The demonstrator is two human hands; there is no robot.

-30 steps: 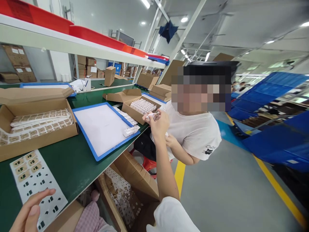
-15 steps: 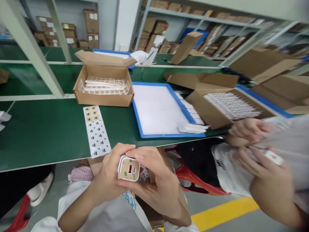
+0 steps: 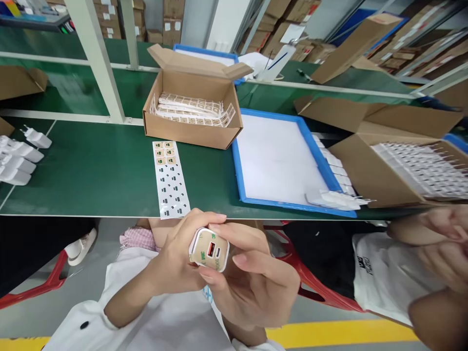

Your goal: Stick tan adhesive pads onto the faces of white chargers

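A white USB wall charger (image 3: pixel 209 249) is held between both my hands, port end toward me. Tan adhesive with green print covers that end around a red-orange USB port and a smaller oval port. My left hand (image 3: pixel 175 258) wraps its left side. With fingertips at the top edge and thumb at the lower edge, my right hand (image 3: pixel 259 273) grips the charger too; one finger is bent near its right corner. Beyond my hands, a sticker sheet (image 3: pixel 170 187) lies on the green table (image 3: pixel 120 180), tan stickers only in its far rows.
An open cardboard box (image 3: pixel 190 136) holds more sticker sheets. Right of it lies a blue-framed white tray (image 3: pixel 281 161) with bagged chargers at its corner. Another carton (image 3: pixel 380 180) holds rows of chargers. White chargers (image 3: pixel 18 161) stand far left. A co-worker's hands (image 3: pixel 442 239) are at right.
The view has shifted, so the table's things sit further right and higher. My right hand's fingers have spread a little, one coming away from the charger's side. The charger stays in my hands.
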